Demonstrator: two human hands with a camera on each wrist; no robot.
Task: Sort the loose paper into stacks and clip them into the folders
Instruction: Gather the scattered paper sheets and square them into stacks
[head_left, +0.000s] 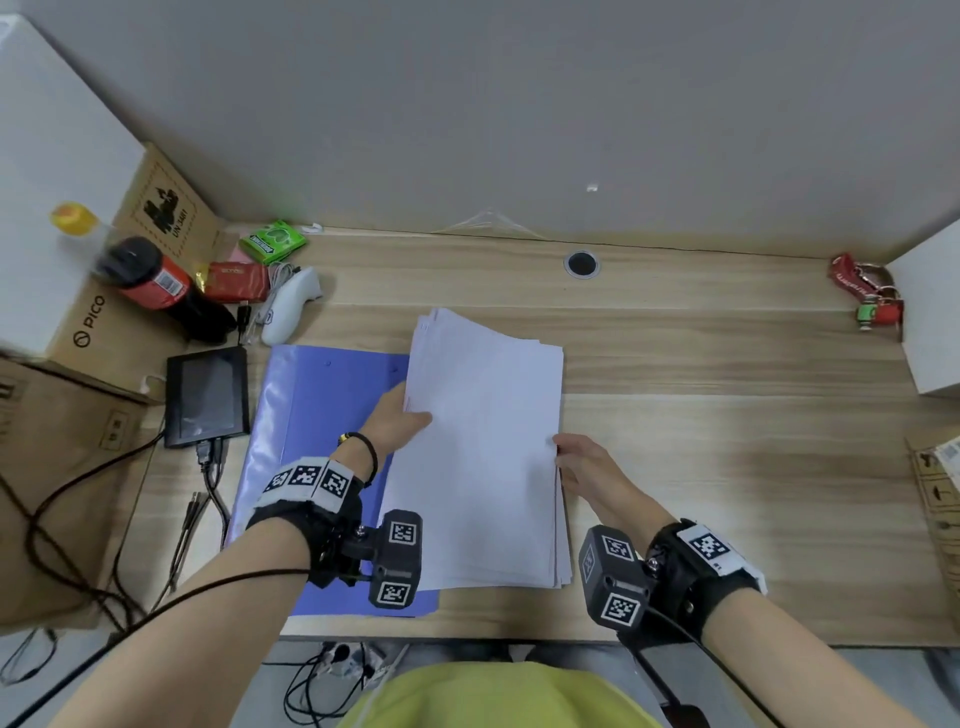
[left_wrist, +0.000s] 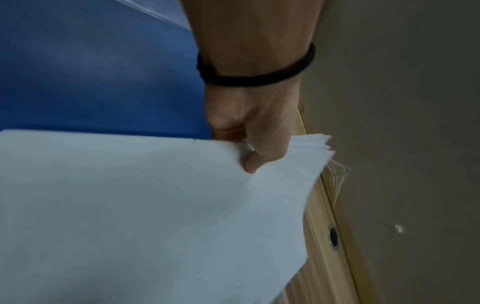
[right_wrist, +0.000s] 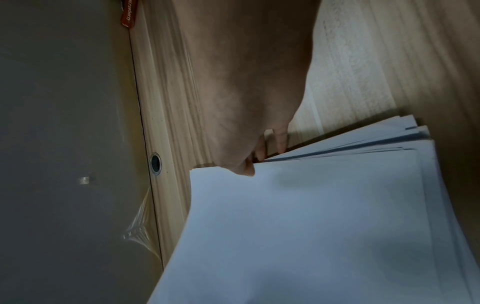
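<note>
Both hands gripped a white paper stack (head_left: 483, 452) at frame centre: left hand (head_left: 402, 415) pinching its left edge, right hand (head_left: 582, 462) its right. A blue folder (head_left: 317, 415) lay partly beneath. Gathering seemed underway; squaring edges likely comes next.

Matt white paper (head_left: 483, 447); glossy blue plastic folder (head_left: 322, 415); wood-grain desk (head_left: 727, 415).

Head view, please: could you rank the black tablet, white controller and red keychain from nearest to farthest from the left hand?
1. Black tablet, just left of the left hand, past the folder.
2. White controller, back-left.
3. Red keychain, far right corner.
</note>
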